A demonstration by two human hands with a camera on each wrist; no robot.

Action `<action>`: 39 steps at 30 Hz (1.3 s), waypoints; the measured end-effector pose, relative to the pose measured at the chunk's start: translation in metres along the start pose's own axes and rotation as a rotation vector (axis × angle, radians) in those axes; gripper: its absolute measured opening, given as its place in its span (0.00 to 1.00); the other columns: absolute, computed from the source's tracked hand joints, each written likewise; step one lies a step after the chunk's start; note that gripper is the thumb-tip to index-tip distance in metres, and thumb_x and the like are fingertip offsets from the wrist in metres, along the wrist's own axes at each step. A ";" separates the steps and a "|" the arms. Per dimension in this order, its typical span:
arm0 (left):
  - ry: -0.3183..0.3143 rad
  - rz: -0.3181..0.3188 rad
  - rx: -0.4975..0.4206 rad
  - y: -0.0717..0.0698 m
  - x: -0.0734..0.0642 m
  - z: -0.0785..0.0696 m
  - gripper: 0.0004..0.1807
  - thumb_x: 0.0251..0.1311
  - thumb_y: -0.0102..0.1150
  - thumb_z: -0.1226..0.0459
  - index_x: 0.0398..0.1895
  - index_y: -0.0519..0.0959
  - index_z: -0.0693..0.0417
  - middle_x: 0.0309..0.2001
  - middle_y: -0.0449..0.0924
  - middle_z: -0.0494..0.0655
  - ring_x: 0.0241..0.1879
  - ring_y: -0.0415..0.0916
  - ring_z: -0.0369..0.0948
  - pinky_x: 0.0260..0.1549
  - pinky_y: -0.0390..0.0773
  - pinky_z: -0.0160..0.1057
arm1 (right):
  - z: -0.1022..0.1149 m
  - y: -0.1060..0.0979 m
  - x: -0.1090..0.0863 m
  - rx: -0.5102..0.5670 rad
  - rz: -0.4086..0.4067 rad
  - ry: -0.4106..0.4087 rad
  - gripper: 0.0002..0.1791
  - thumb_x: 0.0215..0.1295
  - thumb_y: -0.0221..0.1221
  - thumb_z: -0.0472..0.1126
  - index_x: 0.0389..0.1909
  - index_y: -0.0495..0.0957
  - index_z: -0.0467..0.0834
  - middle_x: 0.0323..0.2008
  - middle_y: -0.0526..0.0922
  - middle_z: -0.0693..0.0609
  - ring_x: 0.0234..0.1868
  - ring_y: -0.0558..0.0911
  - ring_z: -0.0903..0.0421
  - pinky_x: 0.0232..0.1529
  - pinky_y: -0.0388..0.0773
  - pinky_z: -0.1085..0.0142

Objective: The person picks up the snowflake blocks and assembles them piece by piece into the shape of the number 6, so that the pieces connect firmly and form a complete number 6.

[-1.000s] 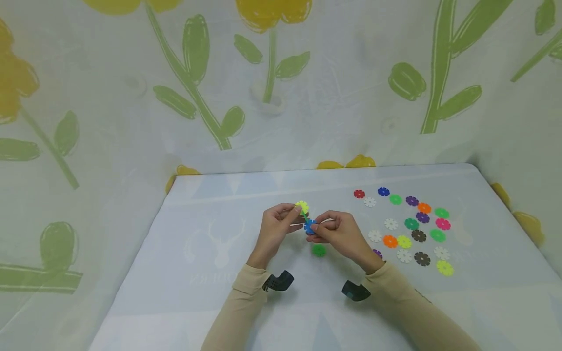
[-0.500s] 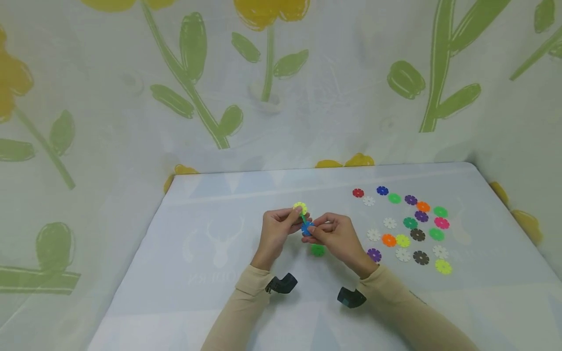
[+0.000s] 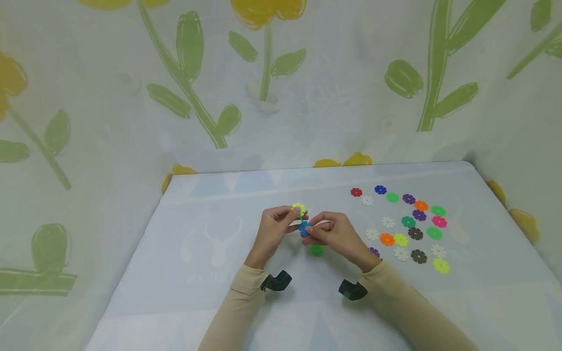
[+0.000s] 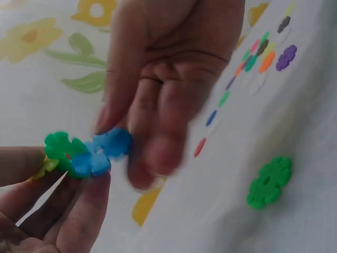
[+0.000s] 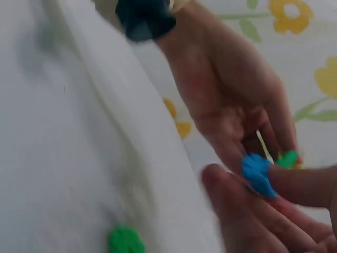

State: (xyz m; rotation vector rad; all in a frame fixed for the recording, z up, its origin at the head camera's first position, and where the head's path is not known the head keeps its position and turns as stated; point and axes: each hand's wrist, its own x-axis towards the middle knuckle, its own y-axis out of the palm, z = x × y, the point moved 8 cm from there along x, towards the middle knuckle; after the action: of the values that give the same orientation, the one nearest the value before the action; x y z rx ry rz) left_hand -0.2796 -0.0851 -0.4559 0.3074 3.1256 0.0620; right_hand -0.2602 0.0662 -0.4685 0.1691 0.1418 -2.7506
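Centrally held discs (image 3: 304, 231): a yellow disc (image 3: 298, 206), a green disc (image 4: 60, 147) and a blue disc (image 5: 257, 171), small notched flower shapes joined together in the middle of the head view, held above the table (image 3: 175, 292); the green disc shows there only as a thin strip, edge-on

Left hand (image 3: 271, 231): thumb and fingers closed in a pinch on the yellow disc, with a finger also just under the blue in the lower left of the left wrist view

Right hand (image 3: 340, 236): thumb and forefinger pinch the blue disc from the right; the other fingers are blurred in the left wrist view

Join: blue overlaps the green disc's edge; whether the slots are fully seated cannot be told, nor whether the blue is one disc or two

Feel: likely very light plastic, stiff but thin, with a little give at the notches; the smooth faces may slip under a hard push

Where to hold: probably best by the flat faces close to the slots, a hand on each side, pushing straight; twisting could bend a petal or pop the joint loose

Loose green disc (image 3: 316, 250): flat on the table, just below the right hand's fingers in the head view

Scattered discs (image 3: 415, 234): many colours, lying flat at the right of the frame; a purple disc (image 3: 374, 251) is partly hidden by the right wrist
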 end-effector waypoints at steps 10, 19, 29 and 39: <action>-0.082 0.024 0.176 -0.004 0.001 0.002 0.16 0.76 0.55 0.59 0.51 0.85 0.63 0.48 0.86 0.56 0.44 0.84 0.38 0.49 0.87 0.42 | 0.015 -0.084 -0.001 -0.347 -0.211 -0.048 0.18 0.75 0.62 0.44 0.57 0.80 0.36 0.50 0.89 0.40 0.47 0.89 0.45 0.47 0.86 0.66; -0.097 0.113 0.187 0.005 0.002 0.005 0.17 0.76 0.57 0.58 0.53 0.84 0.61 0.48 0.87 0.58 0.43 0.84 0.37 0.49 0.86 0.42 | 0.012 -0.176 -0.026 -0.494 -0.445 0.054 0.23 0.77 0.57 0.52 0.59 0.80 0.38 0.52 0.85 0.37 0.48 0.83 0.41 0.41 0.80 0.74; -0.130 0.102 0.195 0.003 -0.001 0.012 0.16 0.75 0.58 0.57 0.53 0.84 0.61 0.48 0.88 0.58 0.41 0.85 0.38 0.48 0.87 0.42 | -0.006 -0.241 -0.049 -0.633 -0.636 0.176 0.26 0.78 0.54 0.49 0.61 0.76 0.31 0.55 0.80 0.30 0.51 0.79 0.37 0.52 0.81 0.47; -0.120 0.129 0.151 0.011 0.000 0.014 0.16 0.74 0.60 0.60 0.50 0.83 0.65 0.46 0.87 0.60 0.41 0.88 0.41 0.48 0.88 0.44 | -0.035 -0.262 -0.063 -0.714 -0.607 0.342 0.27 0.74 0.59 0.42 0.61 0.72 0.24 0.56 0.73 0.25 0.52 0.69 0.32 0.57 0.76 0.38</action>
State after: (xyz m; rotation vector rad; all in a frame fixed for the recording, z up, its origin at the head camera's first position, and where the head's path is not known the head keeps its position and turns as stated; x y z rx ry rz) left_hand -0.2771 -0.0740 -0.4692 0.4940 2.9933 -0.1861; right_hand -0.2977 0.3354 -0.4751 0.4506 1.4428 -2.9936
